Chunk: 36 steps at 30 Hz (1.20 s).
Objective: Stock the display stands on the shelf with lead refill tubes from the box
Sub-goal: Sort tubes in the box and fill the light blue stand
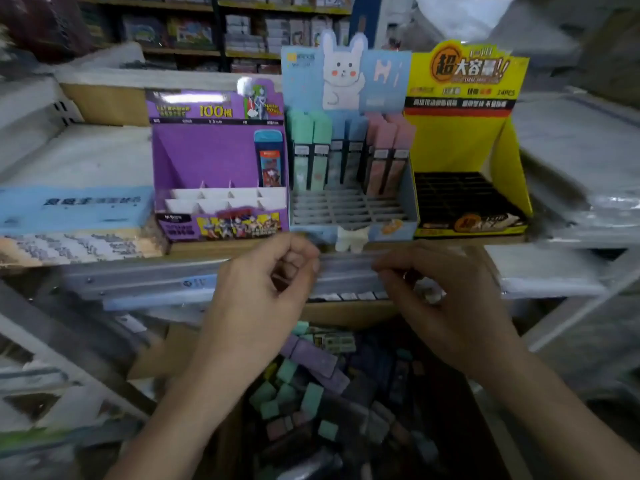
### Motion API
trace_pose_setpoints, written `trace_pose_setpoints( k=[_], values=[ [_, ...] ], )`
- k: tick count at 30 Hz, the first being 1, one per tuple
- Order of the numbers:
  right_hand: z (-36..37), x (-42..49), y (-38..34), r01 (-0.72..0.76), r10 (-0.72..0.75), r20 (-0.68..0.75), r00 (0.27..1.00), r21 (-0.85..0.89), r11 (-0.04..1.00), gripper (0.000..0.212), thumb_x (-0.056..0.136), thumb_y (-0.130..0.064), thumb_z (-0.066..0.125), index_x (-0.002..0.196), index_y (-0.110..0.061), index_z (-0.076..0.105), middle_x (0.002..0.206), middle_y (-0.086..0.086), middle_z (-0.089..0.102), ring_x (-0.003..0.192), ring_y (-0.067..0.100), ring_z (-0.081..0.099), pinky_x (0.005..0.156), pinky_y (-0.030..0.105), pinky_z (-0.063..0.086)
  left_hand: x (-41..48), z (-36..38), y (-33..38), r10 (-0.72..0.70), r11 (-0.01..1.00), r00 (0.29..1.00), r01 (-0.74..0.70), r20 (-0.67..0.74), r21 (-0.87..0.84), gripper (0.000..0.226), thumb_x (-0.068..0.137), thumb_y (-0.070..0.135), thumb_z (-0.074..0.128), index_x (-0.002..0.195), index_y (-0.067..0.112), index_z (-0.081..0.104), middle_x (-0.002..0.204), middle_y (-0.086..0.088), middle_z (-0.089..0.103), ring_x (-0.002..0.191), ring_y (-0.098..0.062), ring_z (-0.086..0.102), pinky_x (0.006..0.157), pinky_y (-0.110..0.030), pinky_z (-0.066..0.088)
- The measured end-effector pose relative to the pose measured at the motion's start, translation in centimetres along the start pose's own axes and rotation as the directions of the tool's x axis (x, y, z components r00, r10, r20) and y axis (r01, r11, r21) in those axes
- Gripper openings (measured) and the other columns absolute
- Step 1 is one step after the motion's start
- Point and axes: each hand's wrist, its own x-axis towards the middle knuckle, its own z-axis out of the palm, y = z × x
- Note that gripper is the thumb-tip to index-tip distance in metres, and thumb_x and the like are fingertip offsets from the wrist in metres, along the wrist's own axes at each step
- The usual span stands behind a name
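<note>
Lead refill tubes [311, 393], small rectangular plastic cases in mint green, lilac and dark tones, lie in a loose heap in the brown cardboard box [346, 315] at 6 o'clock, beneath both hands.

Left hand [259, 296]: fingers curled inward, with thumb and forefinger tips drawn close together at its 1 o'clock corner. Right hand [446, 303]: fingers likewise curled, tips directed toward 9 o'clock. A pale, translucent, motion-blurred strip [348, 270] runs between the two sets of fingertips. It cannot be told whether this is something held or the shelf's front rail, so the hold of either hand is undetermined. Both hands are level with the shelf edge, above the heap.

At 12 o'clock beyond the hands, three cardboard display stands sit side by side on the wooden shelf [194, 249].
- The purple stand [207, 154], at 10 o'clock, holds one upright blue-capped tube [270, 161] in its rear right compartment, with white dividers in front.
- The pale blue stand with a white rabbit header [384, 77], at 12 o'clock, carries green, blue and pink upright tubes [320, 147] in its rear rows, with a grey grid in front.
- The yellow stand [464, 140], at 1 o'clock, shows a black grid of compartments.

Printed text on all three stands is blurred. Both forearms are cut off at the bottom edge. The deeper box contents are in shadow and hard to distinguish.
</note>
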Motion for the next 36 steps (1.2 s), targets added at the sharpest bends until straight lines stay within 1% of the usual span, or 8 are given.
trace_pose_setpoints(
  k=[3, 8, 13, 18, 23, 27, 32, 36],
  values=[
    [-0.3, -2.4, 2.0, -0.055, 0.051, 0.069, 0.996, 0.058, 0.997, 0.008, 0.093, -0.016, 0.068, 0.096, -0.02, 0.074, 0.093, -0.01, 0.07, 0.083, 0.007, 0.065, 0.07, 0.016, 0.048, -3.0, 1.2, -1.1, -0.081, 0.994, 0.997, 0.08, 0.002, 0.077, 0.02, 0.09, 0.013, 0.072, 0.093, 0.033, 0.072, 0.089, 0.018, 0.072, 0.09, -0.005, 0.069, 0.077, -0.015, 0.051],
    [-0.3, -7.0, 5.7, -0.134, 0.113, 0.172, 0.979, 0.115, 0.984, 0.01, 0.094, -0.017, 0.068, 0.095, -0.023, 0.075, 0.092, -0.015, 0.071, 0.085, -0.001, 0.065, 0.07, 0.011, 0.048, -8.8, 3.5, -2.3, -0.268, 0.951, 0.963, 0.27, -0.033, 0.148, 0.019, 0.09, 0.01, 0.073, 0.094, 0.029, 0.072, 0.091, 0.019, 0.073, 0.091, 0.002, 0.068, 0.078, -0.013, 0.05],
    [0.6, -11.3, 8.7, -0.301, 0.222, 0.287, 0.932, 0.268, 0.915, 0.011, 0.093, -0.017, 0.069, 0.095, -0.025, 0.077, 0.092, -0.017, 0.073, 0.089, 0.006, 0.07, 0.075, 0.026, 0.055, -14.0, 5.5, -3.1, -0.51, 0.846, 0.859, 0.509, -0.036, 0.162, 0.02, 0.089, 0.005, 0.074, 0.096, 0.024, 0.072, 0.09, 0.013, 0.074, 0.089, 0.0, 0.068, 0.08, -0.022, 0.055],
    [2.4, -14.5, 10.2, -0.38, 0.258, 0.393, 0.883, 0.273, 0.884, 0.014, 0.091, -0.01, 0.07, 0.092, -0.022, 0.076, 0.088, -0.013, 0.073, 0.081, 0.002, 0.07, 0.07, 0.017, 0.053, -17.0, 6.3, -4.1, -0.627, 0.762, 0.777, 0.598, 0.054, 0.248, 0.031, 0.085, 0.006, 0.078, 0.091, 0.036, 0.069, 0.088, 0.02, 0.072, 0.088, 0.011, 0.064, 0.076, -0.008, 0.046],
    [5.2, -16.5, 11.0, -0.437, 0.314, 0.526, 0.791, 0.124, 0.891, 0.012, 0.088, -0.011, 0.074, 0.093, -0.022, 0.076, 0.081, -0.02, 0.068, 0.08, -0.002, 0.066, 0.072, 0.012, 0.048, -17.6, 6.3, -5.7, -0.687, 0.705, 0.706, 0.587, 0.175, 0.398, 0.041, 0.082, 0.017, 0.083, 0.097, 0.048, 0.062, 0.094, 0.027, 0.065, 0.09, 0.02, 0.057, 0.069, 0.003, 0.039],
    [7.0, -17.0, 11.2, -0.47, 0.367, 0.612, 0.7, 0.008, 0.882, 0.021, 0.083, -0.013, 0.079, 0.1, -0.023, 0.075, 0.089, -0.016, 0.07, 0.084, -0.004, 0.066, 0.076, 0.007, 0.049, -16.9, 6.5, -6.5, -0.753, 0.647, 0.611, 0.619, 0.245, 0.446, 0.047, 0.078, 0.037, 0.086, 0.114, 0.047, 0.058, 0.099, 0.025, 0.063, 0.092, 0.012, 0.058, 0.067, -0.004, 0.043],
    [8.9, -16.5, 10.7, -0.399, 0.403, 0.701, 0.588, -0.181, 0.899, 0.025, 0.076, -0.024, 0.083, 0.094, -0.017, 0.066, 0.093, -0.002, 0.068, 0.087, 0.014, 0.064, 0.078, 0.031, 0.054, -16.5, 6.5, -6.9, -0.772, 0.626, 0.567, 0.606, 0.285, 0.491, 0.048, 0.079, 0.046, 0.084, 0.122, 0.039, 0.063, 0.101, 0.017, 0.067, 0.091, 0.002, 0.062, 0.068, -0.009, 0.045],
    [10.5, -15.9, 10.2, -0.283, 0.441, 0.735, 0.515, -0.339, 0.897, 0.036, 0.078, -0.034, 0.081, 0.103, -0.018, 0.06, 0.107, 0.006, 0.065, 0.1, 0.025, 0.063, 0.08, 0.035, 0.052, -16.5, 6.0, -7.1, -0.784, 0.61, 0.564, 0.621, 0.26, 0.493, 0.039, 0.078, 0.038, 0.085, 0.113, 0.033, 0.069, 0.1, 0.012, 0.071, 0.092, -0.002, 0.065, 0.079, -0.023, 0.054]
  ],
)
